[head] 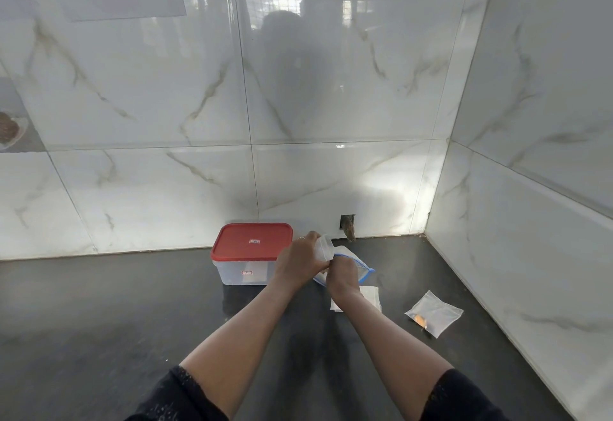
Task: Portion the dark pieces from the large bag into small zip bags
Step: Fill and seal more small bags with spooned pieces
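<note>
Right of the red-lidded box (252, 241), filling a small zip bag (324, 247)
Left hand (300, 263) grips it; right hand (345, 276) reaches into the large bag (363, 267), grip hidden; keep mouths close against spills

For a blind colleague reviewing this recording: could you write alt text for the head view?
Over a dark counter, a person's left hand holds up a small clear bag while the right hand is at the blue-edged large bag. A red-lidded box stands left of them; another small bag lies right.
</note>
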`<state>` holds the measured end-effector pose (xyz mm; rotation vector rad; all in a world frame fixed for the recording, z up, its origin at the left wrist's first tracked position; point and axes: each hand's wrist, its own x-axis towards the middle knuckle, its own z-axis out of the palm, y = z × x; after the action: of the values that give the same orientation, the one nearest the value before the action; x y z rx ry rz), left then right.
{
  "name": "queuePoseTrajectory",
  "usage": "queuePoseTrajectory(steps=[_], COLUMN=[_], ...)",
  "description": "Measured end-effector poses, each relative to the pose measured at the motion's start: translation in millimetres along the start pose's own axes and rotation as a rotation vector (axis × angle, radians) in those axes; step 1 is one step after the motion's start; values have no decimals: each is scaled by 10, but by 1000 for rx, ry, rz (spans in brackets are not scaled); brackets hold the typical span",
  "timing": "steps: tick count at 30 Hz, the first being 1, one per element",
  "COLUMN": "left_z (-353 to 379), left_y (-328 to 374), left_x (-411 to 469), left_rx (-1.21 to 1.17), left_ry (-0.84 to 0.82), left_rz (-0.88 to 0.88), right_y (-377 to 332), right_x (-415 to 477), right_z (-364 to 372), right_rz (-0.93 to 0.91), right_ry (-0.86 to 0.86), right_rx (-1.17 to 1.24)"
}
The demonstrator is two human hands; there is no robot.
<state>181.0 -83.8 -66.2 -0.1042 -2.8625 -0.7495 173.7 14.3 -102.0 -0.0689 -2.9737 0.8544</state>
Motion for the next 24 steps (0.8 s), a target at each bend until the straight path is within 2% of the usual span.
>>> queuePoseTrajectory(steps=[10,15,20,24], left_z=[-29,-42,-61,-50], left_y=[-50,-42,-12,20], left_x=[11,-32,-58,-70], left_rx=[-59,-69,-94,-92], left_ry=[24,22,16,20], left_rz=[-117,-71,-33,-34], right_y=[137,119,-13,-90], right_x=[-152,-231,-173,-138], right_z=[79,91,39,5], right_rz=[-103,-68,105,354], right_ry=[-122,-104,7,61], right_rx=[-231,-158,56,285])
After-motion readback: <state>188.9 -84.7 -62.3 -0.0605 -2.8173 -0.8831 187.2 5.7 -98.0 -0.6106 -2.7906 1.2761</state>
